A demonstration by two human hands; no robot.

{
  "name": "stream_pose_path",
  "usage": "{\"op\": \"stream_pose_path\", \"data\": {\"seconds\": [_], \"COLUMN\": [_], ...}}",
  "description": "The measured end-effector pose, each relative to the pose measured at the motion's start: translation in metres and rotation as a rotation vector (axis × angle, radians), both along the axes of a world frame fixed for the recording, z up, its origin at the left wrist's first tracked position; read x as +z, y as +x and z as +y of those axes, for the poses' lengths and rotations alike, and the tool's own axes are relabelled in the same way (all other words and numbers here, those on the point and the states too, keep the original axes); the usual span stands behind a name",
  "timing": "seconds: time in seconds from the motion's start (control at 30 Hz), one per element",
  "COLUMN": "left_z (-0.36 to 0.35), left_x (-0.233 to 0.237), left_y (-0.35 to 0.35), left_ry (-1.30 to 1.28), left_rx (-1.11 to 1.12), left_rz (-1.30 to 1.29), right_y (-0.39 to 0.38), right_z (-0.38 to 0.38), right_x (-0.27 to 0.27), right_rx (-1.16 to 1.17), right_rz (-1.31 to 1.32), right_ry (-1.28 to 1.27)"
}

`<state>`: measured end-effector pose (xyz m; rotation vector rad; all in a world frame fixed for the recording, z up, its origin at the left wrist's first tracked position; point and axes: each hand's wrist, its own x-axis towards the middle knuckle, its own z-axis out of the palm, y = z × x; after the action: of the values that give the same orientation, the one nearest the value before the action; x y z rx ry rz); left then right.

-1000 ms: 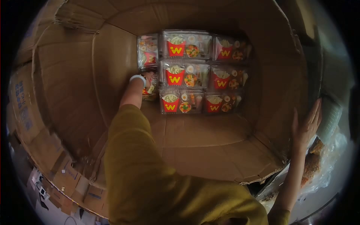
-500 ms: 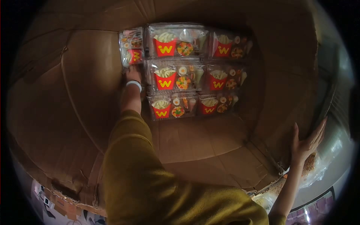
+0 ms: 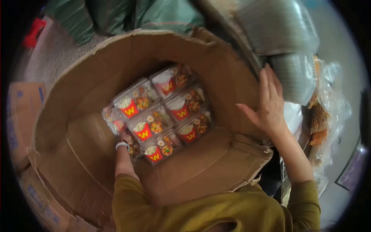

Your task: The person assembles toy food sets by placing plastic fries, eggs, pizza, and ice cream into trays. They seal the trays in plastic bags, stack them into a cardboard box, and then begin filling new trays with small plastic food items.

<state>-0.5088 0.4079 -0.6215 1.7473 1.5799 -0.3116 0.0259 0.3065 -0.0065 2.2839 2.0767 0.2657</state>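
Observation:
Inside a deep cardboard box [image 3: 87, 96] lie several clear plastic packs of toy food, set in rows. One toy food pack [image 3: 143, 131] shows a red fries carton with a yellow W beside small pretend dishes. My left hand [image 3: 125, 136], with a white band at the wrist, reaches down to the left end of the rows. Its fingers are at the lower end of a sideways pack [image 3: 113, 119] and are blurred; another pack [image 3: 134, 150] shows beside the wrist. My right hand [image 3: 268, 110] is open at the box's right rim, fingers stretched and thumb apart.
Green sacks [image 3: 166, 15] stand behind the box. Stacked clear plastic trays [image 3: 278, 29] are at the upper right, with crumpled clear plastic wrap [image 3: 334, 100] below them. Another carton [image 3: 27, 112] stands at the left.
My view has drawn back and turned, so the box rim and surroundings now show. My left hand stays by the left packs; my right hand stays open at the box's right side.

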Motion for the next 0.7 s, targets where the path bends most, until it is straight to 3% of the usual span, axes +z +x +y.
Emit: {"op": "stream_pose_path", "data": {"seconds": [0.1, 0.17, 0.23, 0.27, 0.37, 0.47, 0.53, 0.63, 0.7], "left_z": [0.0, 0.005, -0.011, -0.012, -0.01, 0.001, 0.013, 0.026, 0.023], "left_x": [0.017, 0.017, 0.113, 0.079, 0.106, 0.154, 0.215, 0.345, 0.434], "left_y": [0.028, 0.036, 0.081, 0.063, 0.065, 0.083, 0.11, 0.182, 0.229], "left_ry": [-0.251, -0.473, -0.543, -0.705, -0.535, -0.43, -0.402, -0.454, -0.429], "left_rx": [0.541, 1.09, 1.015, 0.973, 0.711, 0.241, -0.201, -0.877, -1.096], "left_rz": [-0.272, -0.664, -0.641, -0.884, -0.571, -0.201, 0.098, 0.526, 0.531], "right_y": [0.004, 0.004, 0.004, 0.006, 0.008, 0.011, 0.011, 0.011, 0.01], "right_z": [-0.005, -0.004, -0.005, -0.005, -0.007, -0.008, -0.009, -0.012, -0.012], "right_x": [-0.002, -0.002, -0.003, -0.006, -0.007, -0.011, -0.009, -0.009, -0.007], "right_rx": [-0.007, -0.012, -0.017, -0.021, -0.023, 0.0, 0.007, 0.009, 0.021], "right_rz": [0.049, 0.062, 0.074, 0.075, 0.106, 0.107, 0.11, 0.118, 0.127], "right_ry": [0.002, 0.007, 0.028, 0.031, 0.041, 0.063, 0.076, 0.099, 0.121]}}
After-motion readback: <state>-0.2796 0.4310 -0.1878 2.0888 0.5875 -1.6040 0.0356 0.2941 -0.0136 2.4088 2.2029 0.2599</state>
